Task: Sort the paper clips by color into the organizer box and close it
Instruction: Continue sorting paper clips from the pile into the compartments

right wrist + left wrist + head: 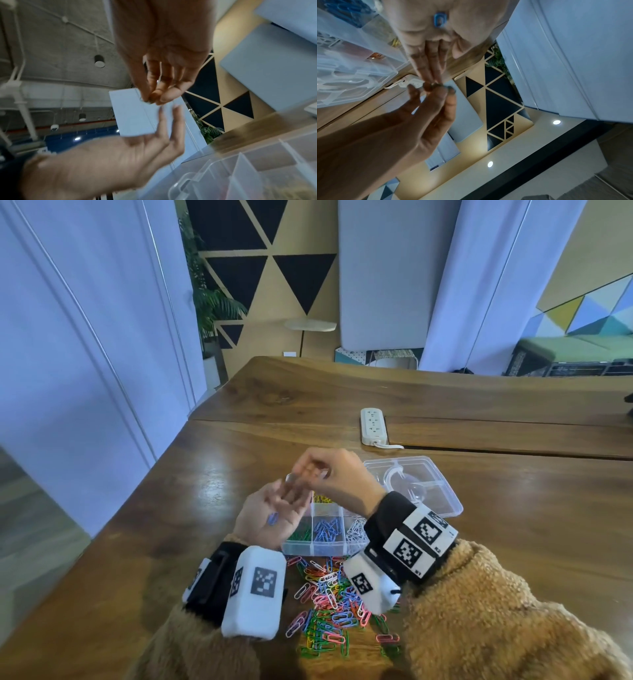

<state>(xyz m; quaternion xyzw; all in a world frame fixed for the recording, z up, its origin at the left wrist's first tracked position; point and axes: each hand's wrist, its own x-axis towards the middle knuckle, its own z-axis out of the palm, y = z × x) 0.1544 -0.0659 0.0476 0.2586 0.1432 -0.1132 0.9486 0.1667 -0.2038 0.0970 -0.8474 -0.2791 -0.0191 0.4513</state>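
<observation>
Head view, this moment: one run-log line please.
left hand: palm up, blue paper clip resting on it | right hand: fingertips pinched above left fingers | clear plastic organizer box: open | mixed clip pile: unsorted

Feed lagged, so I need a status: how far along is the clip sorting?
Partly done. The organizer box already holds green, blue, white and yellow clips in separate compartments. In hand: a blue clip lies on the open left hand; the right hand pinches something small above it. Left: the mixed pile and the open lid.
</observation>
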